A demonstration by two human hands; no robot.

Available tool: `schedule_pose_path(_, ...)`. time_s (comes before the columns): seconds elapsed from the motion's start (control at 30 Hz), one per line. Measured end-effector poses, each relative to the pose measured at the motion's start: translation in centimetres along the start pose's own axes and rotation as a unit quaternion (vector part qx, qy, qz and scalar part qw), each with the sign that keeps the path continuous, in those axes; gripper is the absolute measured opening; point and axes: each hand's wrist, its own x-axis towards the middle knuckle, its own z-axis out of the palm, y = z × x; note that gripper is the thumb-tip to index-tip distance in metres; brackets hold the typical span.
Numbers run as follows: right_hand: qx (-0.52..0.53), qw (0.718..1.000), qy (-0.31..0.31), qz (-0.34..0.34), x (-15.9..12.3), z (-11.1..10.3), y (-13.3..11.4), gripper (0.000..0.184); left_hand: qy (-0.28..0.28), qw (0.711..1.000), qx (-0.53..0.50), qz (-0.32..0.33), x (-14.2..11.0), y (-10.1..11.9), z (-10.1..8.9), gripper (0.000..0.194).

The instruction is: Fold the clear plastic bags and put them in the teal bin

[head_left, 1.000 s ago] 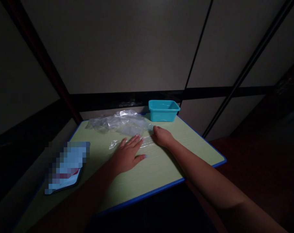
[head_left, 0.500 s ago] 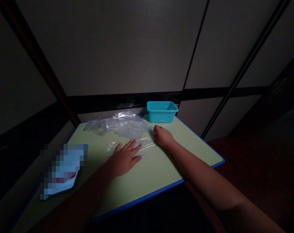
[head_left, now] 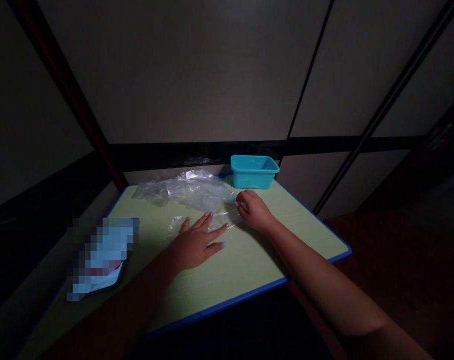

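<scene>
My left hand (head_left: 196, 247) lies palm down with its fingers spread, pressing a clear plastic bag (head_left: 230, 219) against the table. At the bag's right end is my right hand (head_left: 255, 211), its fingers curled in and closed on the thin film. The exact grip is partly hidden by the knuckles. Behind both hands, a crumpled heap of clear plastic bags (head_left: 162, 191) spreads across the far side of the table. A teal plastic bin (head_left: 254, 180) stands upright just beyond my right hand, apart from it.
The light green table (head_left: 227, 280) has a blue edge, with a dark cabinet wall (head_left: 196, 75) right behind it. On the left lies a flat device with a lit, blurred-out screen (head_left: 106, 255), close to my left forearm.
The view has shifted slightly, so things sit a little further right. The right hand's fingers have changed their curl at the bag's end. My left hand stays flat on the bag.
</scene>
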Motion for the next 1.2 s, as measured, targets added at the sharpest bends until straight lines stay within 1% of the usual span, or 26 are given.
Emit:
schedule_pose_path(0.1,0.022,0.999,-0.029,-0.025,-0.3,0.1,-0.2,0.025,0.006,1.000,-0.002,-0.013,0.1,0.1,0.1,0.062)
schedule_pose_path(0.23,0.038,0.993,-0.103,-0.053,-0.8,0.4,-0.9,0.043,-0.002,1.000,0.011,-0.023,0.3,0.1,0.4,0.073)
schedule_pose_path(0.33,0.047,0.982,-0.153,-0.098,-1.4,0.4,-2.3,0.051,-0.002,1.000,0.016,-0.022,0.3,0.0,0.6,0.078)
schedule_pose_path(0.43,0.055,0.965,-0.213,-0.145,-2.2,0.3,-4.1,0.058,0.008,1.000,0.006,-0.016,0.2,-0.2,0.8,0.084)
schedule_pose_path(0.5,0.059,0.955,-0.244,-0.156,-2.7,0.2,-5.0,0.062,0.007,1.000,-0.002,-0.010,0.2,-0.2,0.7,0.088)
schedule_pose_path(0.6,0.047,0.953,-0.260,-0.146,-3.2,0.1,-5.4,0.066,0.001,1.000,-0.003,-0.007,0.2,-0.3,0.7,0.092)
schedule_pose_path(0.77,-0.006,0.953,-0.286,-0.096,-3.2,-0.5,-4.7,0.073,-0.010,1.000,0.013,-0.010,0.3,-0.3,0.6,0.106)
schedule_pose_path(0.93,-0.043,0.951,-0.304,-0.040,-3.2,-1.4,-4.1,0.083,-0.014,1.000,0.020,-0.009,0.3,-0.3,0.7,0.106)
schedule_pose_path(1.03,-0.053,0.947,-0.317,-0.001,-3.1,-1.7,-3.7,0.085,-0.015,1.000,0.019,-0.010,0.3,-0.4,0.7,0.105)
schedule_pose_path(1.13,-0.051,0.951,-0.304,0.016,-2.9,-1.8,-3.3,0.081,-0.015,1.000,0.016,-0.011,0.3,-0.5,0.8,0.104)
schedule_pose_path(1.2,-0.042,0.964,-0.263,0.008,-2.8,-1.5,-3.1,0.075,-0.015,1.000,0.013,-0.011,0.3,-0.5,0.8,0.102)
